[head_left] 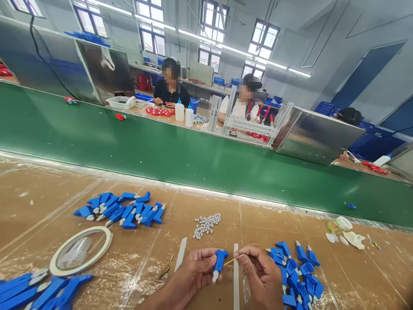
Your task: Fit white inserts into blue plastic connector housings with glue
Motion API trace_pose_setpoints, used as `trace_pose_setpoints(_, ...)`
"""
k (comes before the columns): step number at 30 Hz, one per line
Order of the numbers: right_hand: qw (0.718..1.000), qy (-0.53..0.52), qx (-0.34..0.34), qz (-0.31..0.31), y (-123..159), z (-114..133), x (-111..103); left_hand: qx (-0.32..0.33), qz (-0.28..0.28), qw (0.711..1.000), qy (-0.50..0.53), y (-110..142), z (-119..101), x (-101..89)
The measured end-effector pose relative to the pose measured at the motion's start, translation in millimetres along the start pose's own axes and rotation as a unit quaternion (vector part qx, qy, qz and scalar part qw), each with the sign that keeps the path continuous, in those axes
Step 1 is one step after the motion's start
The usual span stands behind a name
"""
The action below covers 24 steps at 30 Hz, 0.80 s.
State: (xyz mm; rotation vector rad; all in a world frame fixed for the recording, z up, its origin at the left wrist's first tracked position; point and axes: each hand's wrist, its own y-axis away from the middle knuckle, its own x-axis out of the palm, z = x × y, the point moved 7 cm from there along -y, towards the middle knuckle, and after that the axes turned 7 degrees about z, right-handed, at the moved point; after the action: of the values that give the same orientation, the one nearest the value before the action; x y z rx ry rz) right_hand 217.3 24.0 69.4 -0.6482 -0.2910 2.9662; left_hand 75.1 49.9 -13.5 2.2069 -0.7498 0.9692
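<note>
My left hand (196, 270) is closed round a small blue plastic part (220, 261) with a whitish tip that points down toward me. Between thumb and forefinger, my right hand (260, 272) pinches a thin wooden stick (230, 261), its far end at the right side of the blue part. Whether the stick touches the part I cannot tell. Just beyond my hands lies a small heap of grey-white pieces (206, 225). To the right of my right hand, similar blue parts (293, 275) lie in a pile.
Two white strips (236, 284) run along the brown table (155, 267). On the left are more blue parts (129, 211) and a tape roll (108, 241). A small jar (339, 224) stands right. Past the table runs a green conveyor belt (180, 159), with co-workers (171, 88) seated opposite.
</note>
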Motion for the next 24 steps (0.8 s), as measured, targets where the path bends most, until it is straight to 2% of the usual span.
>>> trace_pose_setpoints(7,0.987,0.064,-0.144,0.007,2,24,9,-0.002,0.009,1.0,0.008,0,0,3.2)
trace_pose_setpoints(16,0.978,0.083,-0.189,0.03,0,33,17,0.004,0.01,1.0,0.022,1,-1,4.0)
trace_pose_setpoints(24,0.957,0.135,-0.249,0.055,13,38,25,-0.001,0.002,1.0,0.016,0,3,1.3)
